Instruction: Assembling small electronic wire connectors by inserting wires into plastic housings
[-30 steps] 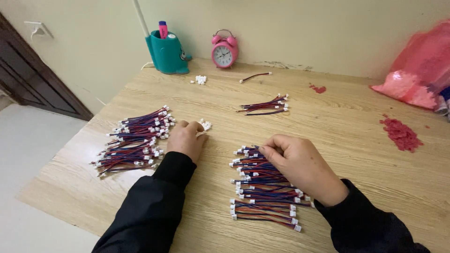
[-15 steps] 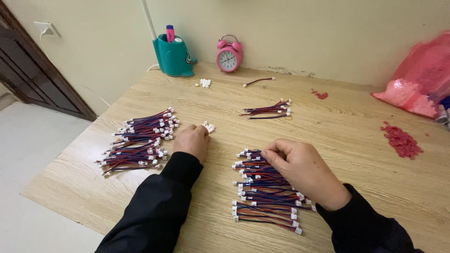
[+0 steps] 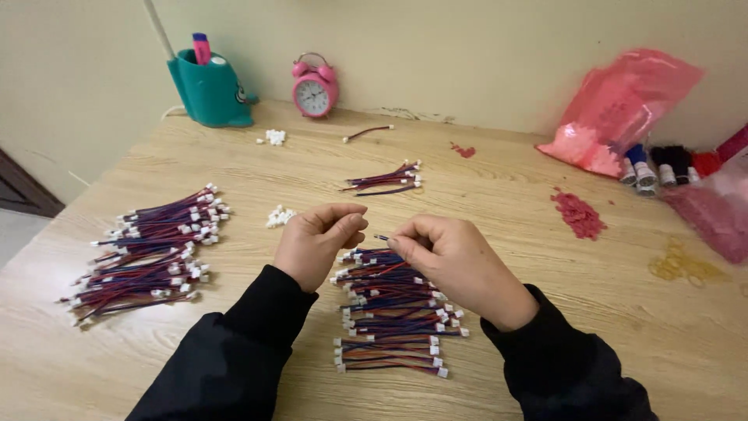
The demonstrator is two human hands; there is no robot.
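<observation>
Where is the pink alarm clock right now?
The pink alarm clock stands at the table's far edge against the wall, just right of the teal pen holder.

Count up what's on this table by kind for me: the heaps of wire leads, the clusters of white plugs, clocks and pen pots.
Wire heaps: 3, left, under the hands, small far one
White plug clusters: 2, near, far
Alarm clock: 1
Pen pot: 1
Total: 7
</observation>
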